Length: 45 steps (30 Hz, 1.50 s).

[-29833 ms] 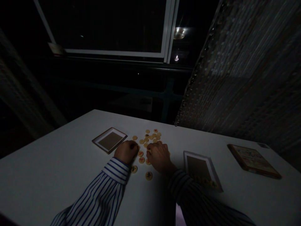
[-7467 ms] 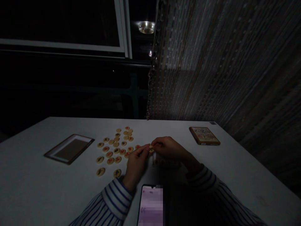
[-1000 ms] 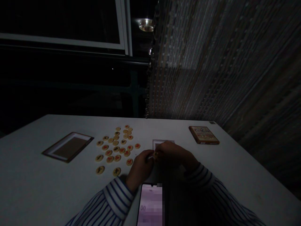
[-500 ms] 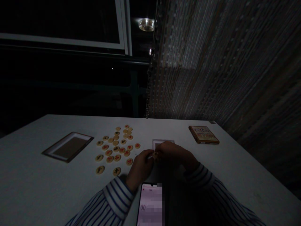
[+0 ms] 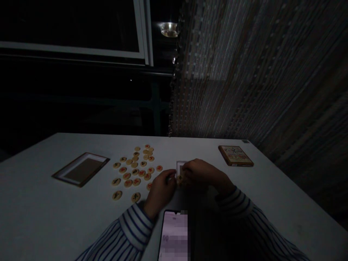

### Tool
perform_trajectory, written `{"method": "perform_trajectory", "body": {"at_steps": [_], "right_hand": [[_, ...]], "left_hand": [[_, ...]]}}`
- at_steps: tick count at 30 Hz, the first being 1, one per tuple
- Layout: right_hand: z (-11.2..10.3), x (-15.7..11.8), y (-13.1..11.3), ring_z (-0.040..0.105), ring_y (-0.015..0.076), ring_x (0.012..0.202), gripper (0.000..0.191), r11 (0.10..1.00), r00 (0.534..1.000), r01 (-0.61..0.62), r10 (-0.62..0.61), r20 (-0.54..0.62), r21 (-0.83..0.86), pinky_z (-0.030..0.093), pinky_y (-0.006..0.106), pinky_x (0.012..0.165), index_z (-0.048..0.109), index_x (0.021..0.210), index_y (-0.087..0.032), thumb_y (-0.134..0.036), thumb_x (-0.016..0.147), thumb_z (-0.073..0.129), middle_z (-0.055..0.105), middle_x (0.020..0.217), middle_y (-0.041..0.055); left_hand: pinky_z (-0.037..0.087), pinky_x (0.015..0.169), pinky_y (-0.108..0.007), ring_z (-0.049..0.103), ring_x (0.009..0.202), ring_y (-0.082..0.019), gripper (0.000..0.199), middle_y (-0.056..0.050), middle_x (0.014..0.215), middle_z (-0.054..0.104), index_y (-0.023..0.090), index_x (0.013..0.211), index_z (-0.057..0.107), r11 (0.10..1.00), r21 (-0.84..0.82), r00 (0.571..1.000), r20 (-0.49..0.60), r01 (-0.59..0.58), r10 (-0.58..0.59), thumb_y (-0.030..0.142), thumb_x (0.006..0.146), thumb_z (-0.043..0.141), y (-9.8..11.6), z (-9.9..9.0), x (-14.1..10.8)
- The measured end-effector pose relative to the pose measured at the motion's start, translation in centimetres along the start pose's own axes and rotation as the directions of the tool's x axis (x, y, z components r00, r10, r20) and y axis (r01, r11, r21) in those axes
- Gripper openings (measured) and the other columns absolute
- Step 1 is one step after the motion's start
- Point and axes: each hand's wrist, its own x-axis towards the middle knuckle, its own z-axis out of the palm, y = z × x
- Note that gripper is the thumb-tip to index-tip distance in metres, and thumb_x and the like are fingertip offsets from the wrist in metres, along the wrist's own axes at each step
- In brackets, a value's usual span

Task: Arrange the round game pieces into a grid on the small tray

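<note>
White table (image 5: 67,214), dim; open tray (image 5: 83,169) well left of the box (image 5: 178,167); flat case (image 5: 236,156) beyond and right of box; phone (image 5: 170,228) on box's near side; right hand (image 5: 205,176) over box, left hand (image 5: 162,188) at its left edge, fingers bent on both, grip: cannot tell; loose round pieces (image 5: 135,172) left of box; one marked piece (image 5: 180,178) at box's left side, between the fingertips.

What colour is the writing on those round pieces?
Red on some round pieces, black on others; a few look blank. Best seen in the head view.
</note>
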Motion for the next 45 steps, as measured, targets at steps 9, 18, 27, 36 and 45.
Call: {"method": "perform_trajectory", "body": {"at_steps": [9,18,27,36,45], "right_hand": [[-1.2,-0.9,-0.9,0.057,0.0172,0.085,0.029,1.0,0.994,-0.018,0.02,-0.105,0.024,0.035,0.025,0.07,0.061,0.096,-0.017,-0.026,0.085,0.036,0.065,0.093,0.0082],[-1.8,-1.6,-1.3,0.057,0.0187,0.088,0.029,1.0,0.981,0.007,-0.004,-0.194,0.015,0.036,0.026,0.073,0.061,0.097,-0.017,-0.026,0.085,0.036,0.065,0.095,0.0086],[-2.0,-1.7,-2.3,0.055,0.0185,0.093,0.029,1.0,0.959,0.004,0.004,-0.285,0.028,0.036,0.026,0.078,0.059,0.1,-0.017,-0.025,0.086,0.034,0.063,0.098,0.0076],[-1.8,-1.4,-3.8,0.054,0.018,0.096,0.032,0.999,0.946,0.032,-0.02,-0.324,0.031,0.035,0.028,0.081,0.058,0.106,-0.017,-0.026,0.087,0.033,0.062,0.101,0.008],[-1.6,-0.4,-6.1,0.054,0.0191,0.094,0.034,0.998,0.964,0.055,-0.05,-0.262,0.013,0.036,0.03,0.081,0.058,0.107,-0.017,-0.026,0.086,0.033,0.062,0.102,0.008]], "left_hand": [[0.044,0.087,-0.033,0.058,0.097,-0.019,0.034,-0.008,0.104,0.064,0.015,0.104,0.06,1.0,-0.017,0.981,-0.196,0.005,-0.008,0.033,0.078,0.049,1.6,-2.5,0.0],[0.045,0.087,-0.033,0.058,0.099,-0.019,0.035,-0.009,0.11,0.062,0.015,0.102,0.06,0.996,-0.091,0.962,-0.27,0.022,-0.046,0.035,0.076,0.052,2.6,-4.0,-0.2],[0.05,0.073,-0.031,0.062,0.086,-0.02,0.041,-0.008,0.104,0.064,0.016,0.102,0.06,0.997,0.077,0.954,-0.299,0.024,0.0,0.045,0.075,0.051,1.5,-8.6,-1.6],[0.048,0.073,-0.029,0.062,0.081,-0.019,0.034,-0.005,0.091,0.067,0.018,0.088,0.063,0.929,0.369,0.899,-0.416,0.028,0.139,0.046,0.075,0.049,-2.0,-13.9,-3.2],[0.047,0.07,-0.027,0.062,0.074,-0.018,0.033,-0.004,0.081,0.068,0.017,0.083,0.063,0.922,0.359,0.899,-0.437,0.146,0.028,0.045,0.078,0.046,-4.5,-16.1,-4.0]]}}
